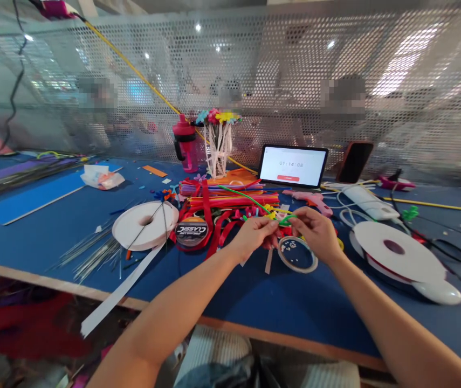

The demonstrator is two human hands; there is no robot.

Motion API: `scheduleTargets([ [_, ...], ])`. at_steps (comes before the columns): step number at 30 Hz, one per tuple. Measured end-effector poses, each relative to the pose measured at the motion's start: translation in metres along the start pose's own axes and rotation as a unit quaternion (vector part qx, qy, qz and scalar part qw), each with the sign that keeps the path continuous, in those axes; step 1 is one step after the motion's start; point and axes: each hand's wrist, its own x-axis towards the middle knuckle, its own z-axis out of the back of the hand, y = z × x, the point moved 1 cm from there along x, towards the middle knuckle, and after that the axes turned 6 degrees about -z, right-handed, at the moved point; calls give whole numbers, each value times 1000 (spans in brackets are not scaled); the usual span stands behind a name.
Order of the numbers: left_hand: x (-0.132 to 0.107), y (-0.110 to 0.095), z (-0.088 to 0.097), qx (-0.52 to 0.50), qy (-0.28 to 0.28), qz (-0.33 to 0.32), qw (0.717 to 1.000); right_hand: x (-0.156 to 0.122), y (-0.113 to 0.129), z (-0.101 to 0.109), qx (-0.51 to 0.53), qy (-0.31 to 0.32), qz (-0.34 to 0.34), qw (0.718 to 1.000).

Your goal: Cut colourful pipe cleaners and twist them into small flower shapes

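My left hand (pixel 253 236) and my right hand (pixel 315 234) meet above the middle of the blue table (pixel 246 291). Between their fingers is a green pipe cleaner (pixel 284 219), whose long end rises up and left over a heap of coloured pipe cleaners (pixel 222 198). Small yellow pieces sit close by the fingertips, too small to name. Below my right hand lies a roll of clear tape (pixel 297 254). Red ribbon (pixel 218 234) trails beside my left hand.
A white ribbon spool (pixel 145 225) and loose wires (pixel 93 250) lie left; another spool (pixel 396 250) lies right. Behind stand a pink glue gun (pixel 309 200), tablet (pixel 293 165), phone (pixel 355 161) and pink bottle (pixel 185 143). Blurred people sit beyond a perforated screen (pixel 254 59).
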Motion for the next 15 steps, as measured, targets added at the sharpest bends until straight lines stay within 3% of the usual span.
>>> scheduleTargets([
  [2,2,2,1,42,9,-16,999,0,2,-5,94,17,-64,993],
  [6,3,0,2,160,-11,-110,981,-2,8,-12,173,89,-117,974],
  [10,2,-1,0,157,-28,-134,978,-4,10,-14,238,104,-164,952],
  [15,0,0,-2,173,-43,-149,973,-4,12,-14,363,126,-224,896],
])
